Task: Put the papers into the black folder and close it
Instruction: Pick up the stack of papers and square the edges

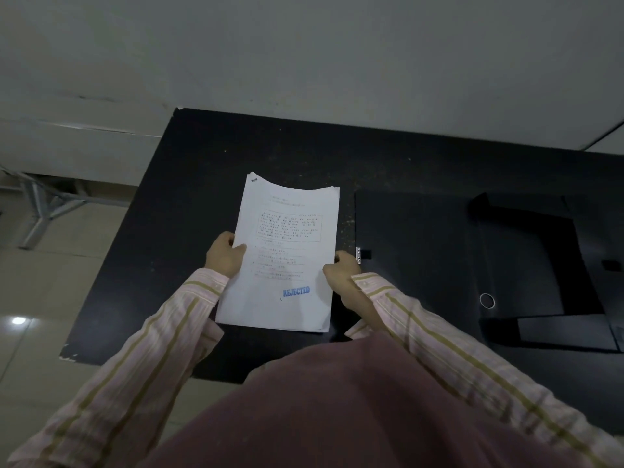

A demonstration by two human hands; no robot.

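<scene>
Left hand (pixel 224 256) and right hand (pixel 341 270) grip paper stack (pixel 283 255) by its side edges, frame centre; black folder (pixel 472 261) lies open at right.

Count log | my hands: 2, my left hand (pixel 225 255) and my right hand (pixel 342 270) | stack of white printed paper sheets (pixel 283 255): 1, sheet count cannot be told | open black plastic box folder (pixel 439 251): 1 | black rectangular tabletop (pixel 189 197): 1 | blue "REJECTED" ink stamp (pixel 296 291): 1
</scene>
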